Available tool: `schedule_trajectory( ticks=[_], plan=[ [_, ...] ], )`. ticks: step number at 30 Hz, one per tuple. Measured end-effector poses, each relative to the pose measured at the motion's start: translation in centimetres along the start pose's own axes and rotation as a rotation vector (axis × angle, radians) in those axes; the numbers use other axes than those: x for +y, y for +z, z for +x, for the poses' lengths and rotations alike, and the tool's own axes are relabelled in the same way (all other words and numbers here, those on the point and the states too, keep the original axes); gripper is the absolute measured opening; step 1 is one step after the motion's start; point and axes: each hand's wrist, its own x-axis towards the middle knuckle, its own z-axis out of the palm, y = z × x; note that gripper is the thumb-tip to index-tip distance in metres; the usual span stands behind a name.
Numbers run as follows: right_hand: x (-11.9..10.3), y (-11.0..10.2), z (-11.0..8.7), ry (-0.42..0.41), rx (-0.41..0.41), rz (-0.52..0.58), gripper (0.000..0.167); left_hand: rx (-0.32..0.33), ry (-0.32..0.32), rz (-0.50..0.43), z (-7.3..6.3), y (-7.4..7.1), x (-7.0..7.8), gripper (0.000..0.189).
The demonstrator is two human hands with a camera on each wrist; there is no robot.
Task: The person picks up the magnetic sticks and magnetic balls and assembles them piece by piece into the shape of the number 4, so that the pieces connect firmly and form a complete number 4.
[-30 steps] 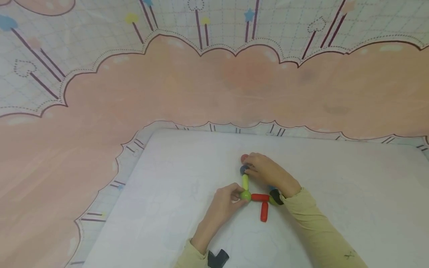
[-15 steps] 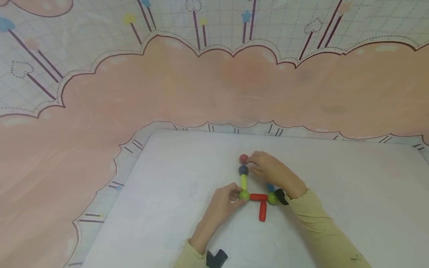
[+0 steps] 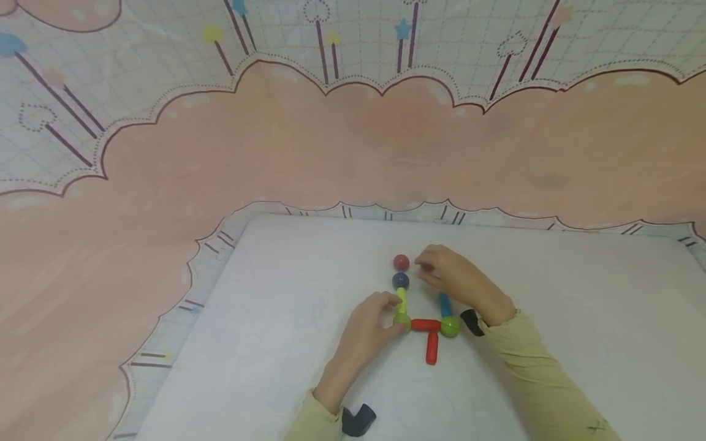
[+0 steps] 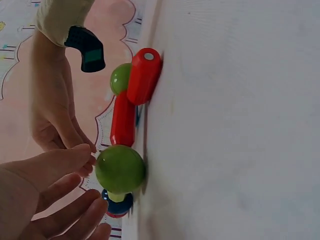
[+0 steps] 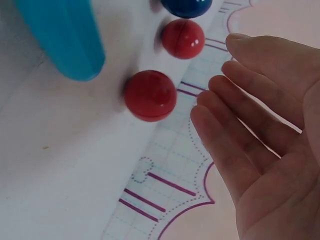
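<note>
R hand [image 3: 463, 279] is drifting off red ball [image 3: 401, 263], L hand [image 3: 364, 324] loosening by green ball [image 4: 121, 169] beside red stick [image 3: 426, 325] on desk [image 3: 276, 343]; both looking relaxed, empty from here. Light nudging's prob. best.

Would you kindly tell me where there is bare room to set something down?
Bare white surface lies left of the left hand, up to the surface's left edge, and right of the right sleeve. Between hand and sleeve it is crowded with red rods, green balls and a blue rod.
</note>
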Motion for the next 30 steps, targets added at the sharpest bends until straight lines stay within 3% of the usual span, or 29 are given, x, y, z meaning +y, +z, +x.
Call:
schedule_trajectory(
  ticks=[12,30],
  plan=[
    [2.0,0.9,0.1,0.009,0.012,0.001,0.022,0.019,0.075,0.040,0.5,0.3,1.8,0.033],
    [3.2,1.4,0.7,0.045,0.033,0.012,0.022,-0.082,0.129,0.032,1.7,2.0,3.4,0.030]
  ],
)
